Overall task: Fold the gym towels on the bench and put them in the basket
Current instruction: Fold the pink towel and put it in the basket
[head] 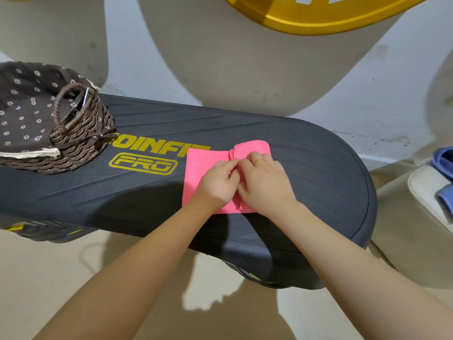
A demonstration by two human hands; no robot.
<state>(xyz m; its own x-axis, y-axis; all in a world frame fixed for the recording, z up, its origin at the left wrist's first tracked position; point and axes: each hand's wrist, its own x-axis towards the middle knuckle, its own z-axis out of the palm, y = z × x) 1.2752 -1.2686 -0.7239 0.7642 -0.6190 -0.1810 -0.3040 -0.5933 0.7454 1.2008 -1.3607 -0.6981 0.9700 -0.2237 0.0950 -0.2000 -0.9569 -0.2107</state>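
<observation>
Towel: the pink towel [198,165] lay on the bench [306,168], right of the basket [81,143].
Hands: our left hand [218,180] and right hand [264,182] pinched its folded edge with curled fingers.
Tip: we judged matching edges before pressing best.

A bench [282,133] runs across the view from left to right. On its left end stands a basket [73,143] with a cloth lining [24,109] inside it. To the right of the basket, near the middle of the bench, lies a towel [198,165], its right part folded over onto itself. The left hand [217,181] and the right hand [264,182] rest on the towel side by side, touching each other. Beyond the right end of the bench, a cloth [443,160] lies on a cushion [426,190]
</observation>
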